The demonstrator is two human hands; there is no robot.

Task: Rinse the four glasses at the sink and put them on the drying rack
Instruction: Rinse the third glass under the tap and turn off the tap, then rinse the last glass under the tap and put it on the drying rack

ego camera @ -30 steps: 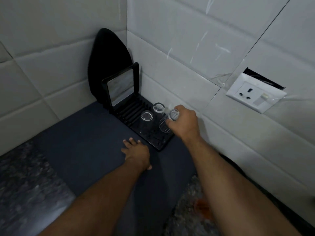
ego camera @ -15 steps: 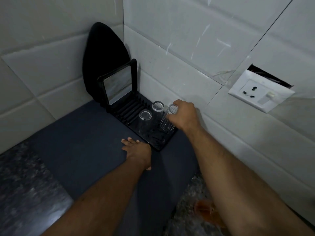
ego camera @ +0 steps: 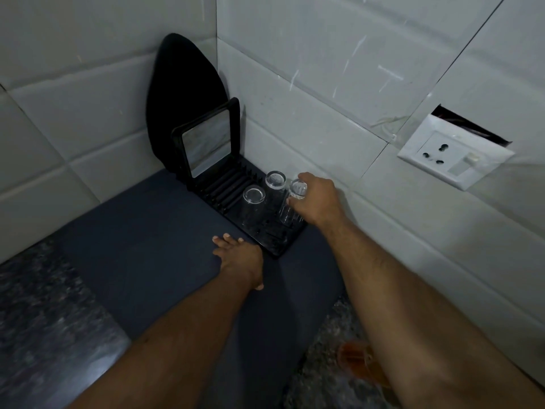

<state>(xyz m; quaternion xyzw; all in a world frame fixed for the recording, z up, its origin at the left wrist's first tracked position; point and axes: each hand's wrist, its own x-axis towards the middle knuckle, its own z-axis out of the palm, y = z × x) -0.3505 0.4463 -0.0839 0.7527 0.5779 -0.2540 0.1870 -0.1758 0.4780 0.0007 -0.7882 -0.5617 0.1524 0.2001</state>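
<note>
The fingers [ego camera: 295, 202] of the right hand [ego camera: 317, 199] are curled round the upper end of a clear glass [ego camera: 292, 206], thumb on the far side, so the glass sits directly under and just left of the knuckles. That glass stands on the near right corner of the black drying rack [ego camera: 274, 246], tucked against the tiled wall [ego camera: 324, 137]. Two more glasses stand on the rack just beside it: one [ego camera: 275, 183] toward the back, another [ego camera: 253, 206] nearer the front (both look turned upside down, though the clear glass makes this hard to be sure of). The left hand [ego camera: 240, 256] lies flat on the dark mat [ego camera: 141, 240] covering the counter [ego camera: 38, 314], its fingers straight and spread slightly apart, the tips close to the rack's near edge. A small black-framed mirror [ego camera: 206, 147] stands at the rack's far end. A white socket [ego camera: 454, 156] is fixed to the wall at right.
</note>
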